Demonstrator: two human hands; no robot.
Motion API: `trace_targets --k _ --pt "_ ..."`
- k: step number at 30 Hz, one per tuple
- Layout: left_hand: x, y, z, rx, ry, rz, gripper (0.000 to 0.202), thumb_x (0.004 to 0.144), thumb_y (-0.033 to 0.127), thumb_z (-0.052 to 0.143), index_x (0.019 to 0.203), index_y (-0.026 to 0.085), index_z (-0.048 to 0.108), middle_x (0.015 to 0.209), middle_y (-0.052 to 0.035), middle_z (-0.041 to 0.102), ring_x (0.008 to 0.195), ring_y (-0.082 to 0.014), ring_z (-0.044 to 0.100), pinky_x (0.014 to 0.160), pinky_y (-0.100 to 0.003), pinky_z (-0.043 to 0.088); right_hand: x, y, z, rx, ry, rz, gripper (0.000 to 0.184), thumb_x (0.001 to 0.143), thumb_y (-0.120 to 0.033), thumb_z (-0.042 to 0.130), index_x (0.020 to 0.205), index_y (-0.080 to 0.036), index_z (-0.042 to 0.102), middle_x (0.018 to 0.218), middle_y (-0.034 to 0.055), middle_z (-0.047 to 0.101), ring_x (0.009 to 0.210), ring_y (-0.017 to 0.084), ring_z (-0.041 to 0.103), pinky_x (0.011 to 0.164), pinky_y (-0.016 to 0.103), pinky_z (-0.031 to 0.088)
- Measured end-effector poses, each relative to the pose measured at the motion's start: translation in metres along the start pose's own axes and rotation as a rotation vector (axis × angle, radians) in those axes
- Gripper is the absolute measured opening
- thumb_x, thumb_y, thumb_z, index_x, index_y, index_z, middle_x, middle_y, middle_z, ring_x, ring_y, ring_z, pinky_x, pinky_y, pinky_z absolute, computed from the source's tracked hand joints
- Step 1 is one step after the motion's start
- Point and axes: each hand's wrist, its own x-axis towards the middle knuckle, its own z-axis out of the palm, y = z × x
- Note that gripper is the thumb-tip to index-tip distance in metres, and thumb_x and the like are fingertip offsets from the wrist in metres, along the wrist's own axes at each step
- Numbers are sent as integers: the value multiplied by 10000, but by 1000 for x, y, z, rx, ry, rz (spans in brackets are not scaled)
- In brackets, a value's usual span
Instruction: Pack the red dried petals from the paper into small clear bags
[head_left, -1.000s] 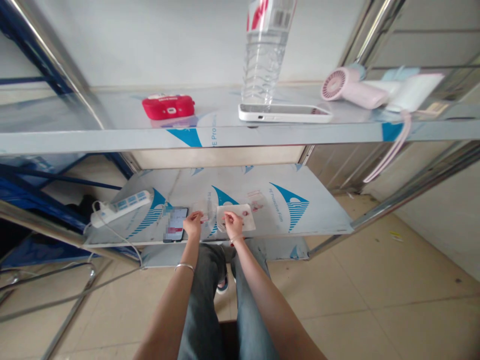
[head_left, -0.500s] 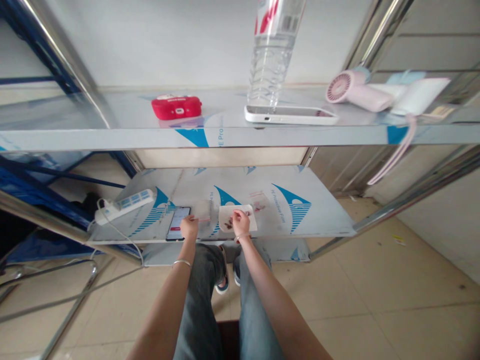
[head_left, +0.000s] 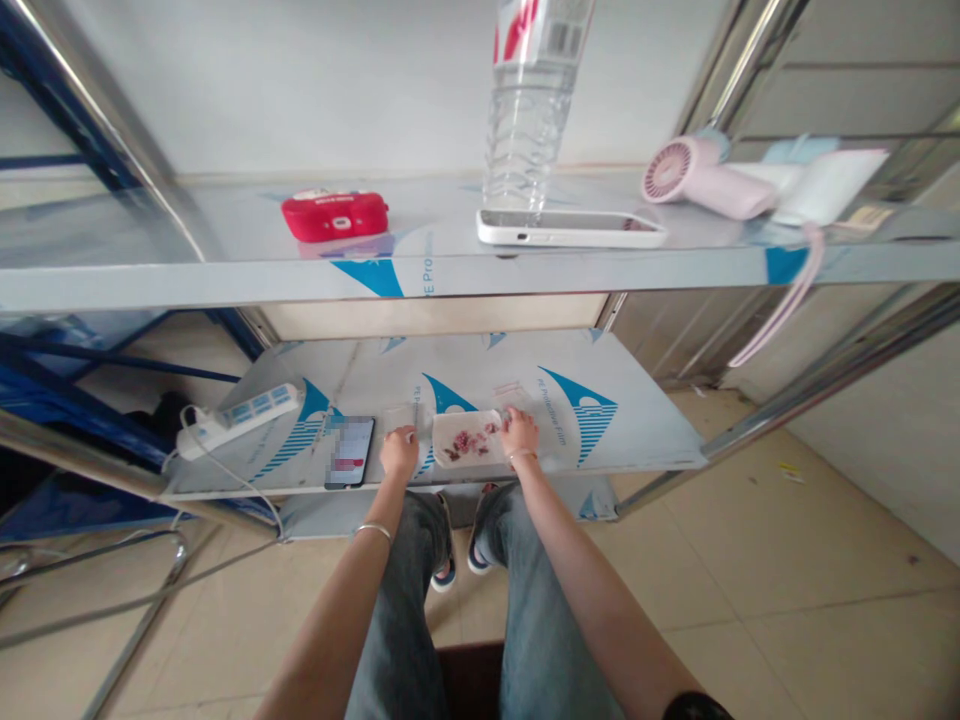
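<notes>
On the lower shelf (head_left: 465,360) lies a white rounded rectangular piece with dark red flowers (head_left: 469,445), its surface facing up. My right hand (head_left: 519,432) is at its right edge with fingers bent and pinched together; whatever they hold is too small to make out. My left hand (head_left: 400,452) rests left of the flowered piece, fingers curled closed, their contents hidden. Just beyond its knuckles is a small clear, pale packet (head_left: 397,415). A phone (head_left: 350,452) with a lit screen lies left of that hand, apart from it.
A white power strip (head_left: 244,415) with a cable sits at the shelf's left end. Above, the upper shelf (head_left: 262,280) carries a red case (head_left: 336,216), a water bottle (head_left: 525,140), a white-cased phone (head_left: 570,230) and a pink handheld fan (head_left: 705,180) with a hanging strap.
My right hand has moved right, from over the middle of the flowered piece to its right edge, uncovering the flowers. My left hand has shifted slightly right, away from the phone.
</notes>
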Motion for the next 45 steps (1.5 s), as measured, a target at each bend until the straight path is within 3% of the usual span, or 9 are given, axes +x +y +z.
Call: trace_targets --k 5,11,18,25,32,39,43,45 --pt "1 14 18 -119 -92 108 274 840 188 497 1026 179 698 998 -98 711 920 -209 657 815 -267 476 4 0 7 -98 -97 -88 458 909 -234 384 1362 -177 416 1405 109 425 1273 231 372 985 348 313" --pt "-7 27 30 -193 -135 140 261 819 186 530 1022 195 694 954 -67 718 852 -185 663 788 -261 490 25 9 14 -156 -128 -101 493 946 -294 331 1424 -169 328 1453 109 359 1334 236 293 1061 389 219" --pt "-3 31 38 -270 -127 141 237 810 176 539 986 183 698 928 -61 719 841 -177 662 785 -256 488 33 13 15 -145 -164 -40 391 933 -259 352 1290 -221 507 1409 85 425 1308 227 322 1047 437 248" --pt "0 31 40 -320 -79 121 215 790 153 555 945 172 704 918 -61 722 877 -179 661 807 -255 484 17 11 5 -119 -150 85 366 871 -169 421 1193 -219 589 1352 103 483 1270 247 378 998 455 303" --pt "-7 35 40 -378 -68 108 208 787 168 561 938 166 705 913 -59 724 840 -172 670 789 -253 497 -3 15 -6 -109 -93 187 340 856 -119 396 1025 -172 686 1123 148 630 1111 257 522 911 408 361" --pt "-13 37 35 -446 -90 102 204 782 169 554 920 165 704 907 -58 726 812 -164 677 761 -250 513 -10 12 -13 -82 -70 258 386 870 -119 372 1158 -137 628 1152 180 618 1137 260 533 908 383 376" --pt "-13 37 35 -486 -87 96 207 770 173 556 912 160 706 878 -57 729 781 -159 679 733 -242 517 -11 11 -13 -48 -63 281 470 826 -259 550 1267 -100 539 1131 185 630 1111 271 557 904 372 387" --pt "-14 39 34 -489 -83 99 215 770 170 550 916 151 706 877 -63 729 773 -160 677 729 -241 515 -10 12 -11 -41 -50 275 466 778 -263 613 1219 -118 582 1110 168 647 1074 271 578 895 363 390"
